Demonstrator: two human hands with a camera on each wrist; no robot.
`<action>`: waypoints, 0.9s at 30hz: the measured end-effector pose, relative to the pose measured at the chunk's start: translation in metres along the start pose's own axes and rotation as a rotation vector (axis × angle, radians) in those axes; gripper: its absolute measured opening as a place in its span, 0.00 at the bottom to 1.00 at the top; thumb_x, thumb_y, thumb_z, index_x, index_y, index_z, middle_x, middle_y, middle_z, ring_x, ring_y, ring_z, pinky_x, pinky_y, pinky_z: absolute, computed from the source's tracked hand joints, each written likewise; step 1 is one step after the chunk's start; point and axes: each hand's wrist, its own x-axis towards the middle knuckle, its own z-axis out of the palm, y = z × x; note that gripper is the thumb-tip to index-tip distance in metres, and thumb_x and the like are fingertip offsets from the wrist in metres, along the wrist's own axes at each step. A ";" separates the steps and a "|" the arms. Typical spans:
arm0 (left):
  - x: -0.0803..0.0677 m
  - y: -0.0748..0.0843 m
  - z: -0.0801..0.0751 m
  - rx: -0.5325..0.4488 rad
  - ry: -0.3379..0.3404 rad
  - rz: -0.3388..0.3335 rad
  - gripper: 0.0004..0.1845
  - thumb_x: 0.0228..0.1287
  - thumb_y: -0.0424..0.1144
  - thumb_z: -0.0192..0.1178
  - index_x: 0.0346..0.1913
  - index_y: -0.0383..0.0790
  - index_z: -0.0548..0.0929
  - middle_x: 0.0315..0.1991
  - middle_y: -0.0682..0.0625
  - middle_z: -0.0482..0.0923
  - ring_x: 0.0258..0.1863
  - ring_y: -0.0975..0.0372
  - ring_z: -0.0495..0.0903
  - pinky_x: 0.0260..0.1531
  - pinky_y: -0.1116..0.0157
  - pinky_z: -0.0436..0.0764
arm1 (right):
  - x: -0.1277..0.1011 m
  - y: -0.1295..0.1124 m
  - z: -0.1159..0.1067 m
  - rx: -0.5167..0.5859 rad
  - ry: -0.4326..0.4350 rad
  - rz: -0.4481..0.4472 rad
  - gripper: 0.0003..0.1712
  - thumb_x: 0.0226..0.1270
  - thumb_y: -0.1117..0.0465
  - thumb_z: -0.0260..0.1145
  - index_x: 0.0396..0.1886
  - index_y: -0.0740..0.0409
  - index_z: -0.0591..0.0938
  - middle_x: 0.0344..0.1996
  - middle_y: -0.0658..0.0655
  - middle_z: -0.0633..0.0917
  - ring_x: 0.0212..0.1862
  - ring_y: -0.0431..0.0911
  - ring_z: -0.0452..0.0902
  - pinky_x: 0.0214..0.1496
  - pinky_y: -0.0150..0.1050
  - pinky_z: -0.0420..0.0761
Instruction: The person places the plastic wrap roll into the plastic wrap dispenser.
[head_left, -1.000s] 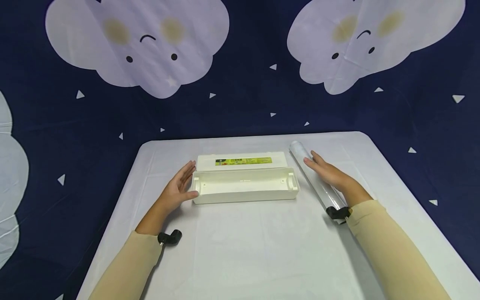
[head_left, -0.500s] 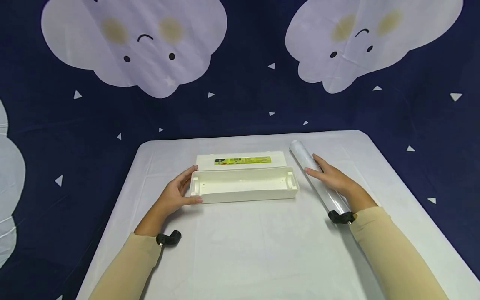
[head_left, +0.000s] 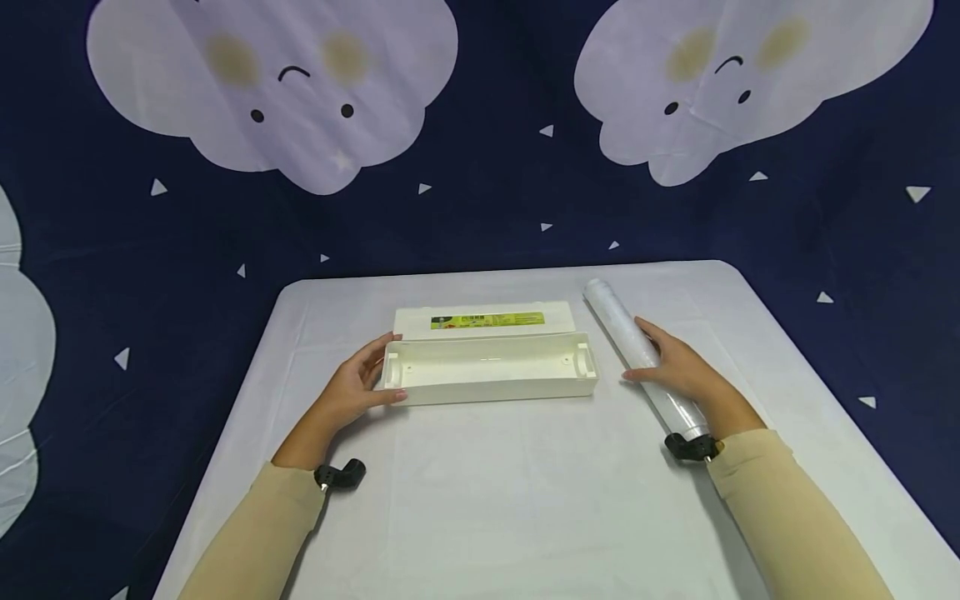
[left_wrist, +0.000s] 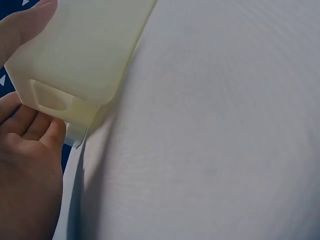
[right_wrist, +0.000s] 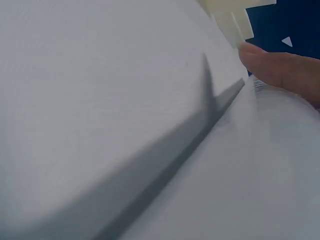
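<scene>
A long white plastic box (head_left: 487,372) lies open in the middle of the table, its lid (head_left: 483,321) with a green label flat behind it. My left hand (head_left: 365,379) holds the box's left end, thumb along the front wall and fingers at the back corner; the left wrist view shows the box end (left_wrist: 85,50) against those fingers (left_wrist: 35,127). A roll of clear film (head_left: 618,317) lies slantwise to the right of the box. My right hand (head_left: 675,365) is curled round its middle, and the thumb (right_wrist: 280,67) shows beside the roll (right_wrist: 260,170).
The table (head_left: 525,500) wears a white cloth with rounded far corners. Behind it hangs a dark blue backdrop (head_left: 487,192) printed with pale clouds. A small black camera mount (head_left: 341,473) sits at each wrist.
My right hand slid back along the roll toward me and curled round it. My left hand closed its thumb and fingers about the box's left end.
</scene>
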 end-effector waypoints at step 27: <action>0.002 -0.006 -0.002 -0.150 -0.008 -0.095 0.59 0.48 0.18 0.80 0.82 0.37 0.58 0.80 0.43 0.58 0.80 0.53 0.54 0.72 0.69 0.64 | -0.002 -0.001 0.005 0.056 0.101 0.037 0.61 0.58 0.62 0.83 0.84 0.65 0.56 0.71 0.80 0.68 0.67 0.72 0.71 0.64 0.66 0.77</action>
